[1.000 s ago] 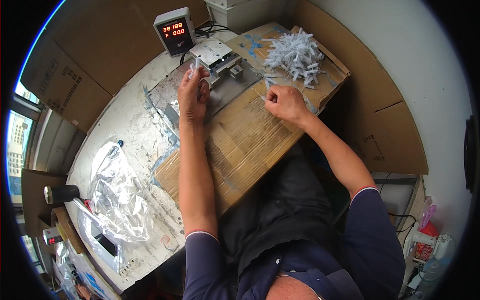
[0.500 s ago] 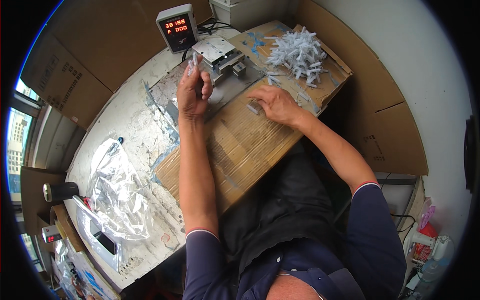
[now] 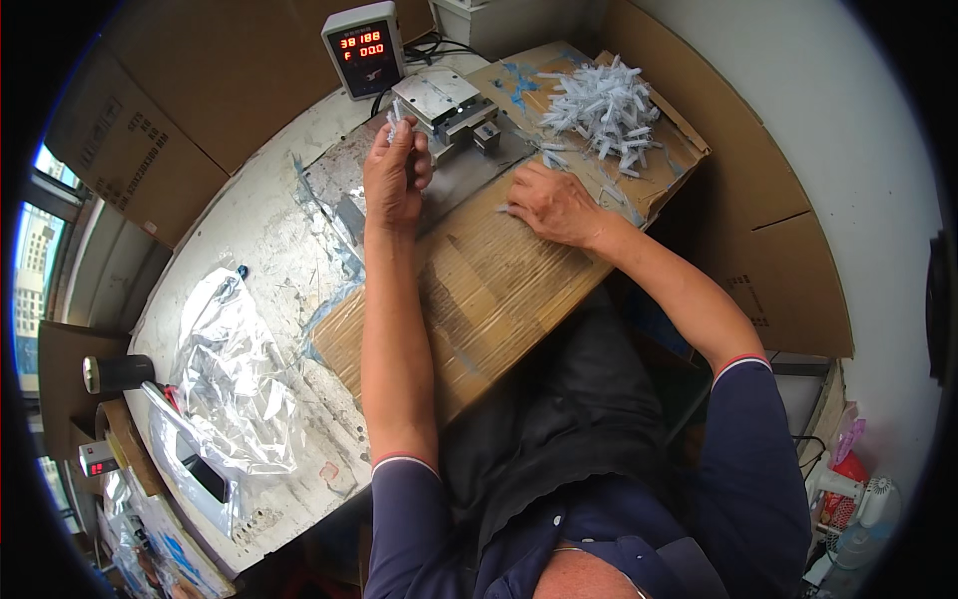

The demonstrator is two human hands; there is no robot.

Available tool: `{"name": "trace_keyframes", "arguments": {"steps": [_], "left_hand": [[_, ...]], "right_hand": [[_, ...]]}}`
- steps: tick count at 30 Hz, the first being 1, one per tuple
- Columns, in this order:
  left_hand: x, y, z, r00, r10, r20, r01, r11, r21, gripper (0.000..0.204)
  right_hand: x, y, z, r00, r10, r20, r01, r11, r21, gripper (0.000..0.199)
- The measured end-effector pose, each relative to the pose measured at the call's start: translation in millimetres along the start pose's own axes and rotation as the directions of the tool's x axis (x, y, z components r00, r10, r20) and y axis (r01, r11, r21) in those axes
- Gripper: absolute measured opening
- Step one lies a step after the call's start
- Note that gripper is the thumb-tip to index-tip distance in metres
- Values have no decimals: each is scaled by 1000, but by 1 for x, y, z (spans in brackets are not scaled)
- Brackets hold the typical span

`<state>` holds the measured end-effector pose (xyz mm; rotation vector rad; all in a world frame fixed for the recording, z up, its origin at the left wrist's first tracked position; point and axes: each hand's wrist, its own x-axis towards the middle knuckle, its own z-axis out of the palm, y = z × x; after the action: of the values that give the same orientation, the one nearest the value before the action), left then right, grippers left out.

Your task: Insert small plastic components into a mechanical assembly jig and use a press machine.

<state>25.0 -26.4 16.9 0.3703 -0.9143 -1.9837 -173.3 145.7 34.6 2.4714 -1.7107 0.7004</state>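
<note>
My left hand is raised near the metal block, its fingers closed on several small clear plastic pieces that stick up past the thumb. Low over the cardboard, my right hand is curled, thumb and fingertips pinching one small clear plastic piece; most of that piece is covered by the fingers. A heap of similar clear pieces lies beyond the right hand, and a few loose ones are scattered between heap and hand. Flattened cardboard lies under my right hand and beside my left forearm.
Behind my left hand stand a metal block fixture and a box with a red digital display. On the white table lies a crumpled clear plastic bag. A dark cylinder sits at the left edge. Cardboard walls enclose the back.
My right hand's fingers have curled and closed over the plastic piece that lay on the cardboard beside them. My left hand keeps its pieces, with its fingers drawn in slightly. The view has shifted slightly.
</note>
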Motion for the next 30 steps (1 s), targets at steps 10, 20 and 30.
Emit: {"name": "trace_keyframes", "arguments": {"steps": [10,20,30], "left_hand": [[-7,13,23,990,113,-83,-104,989,109,34],[-2,10,9,973,119,-197,-108,992,67,22],[16,1,-22,941,-17,-338,-15,996,-94,24]], "right_hand": [[-8,3,2,942,331,45,-334,938,93,16],[2,-6,8,853,517,80,-522,849,78,14],[48,24,42,739,669,-80,-630,728,272,20]]}}
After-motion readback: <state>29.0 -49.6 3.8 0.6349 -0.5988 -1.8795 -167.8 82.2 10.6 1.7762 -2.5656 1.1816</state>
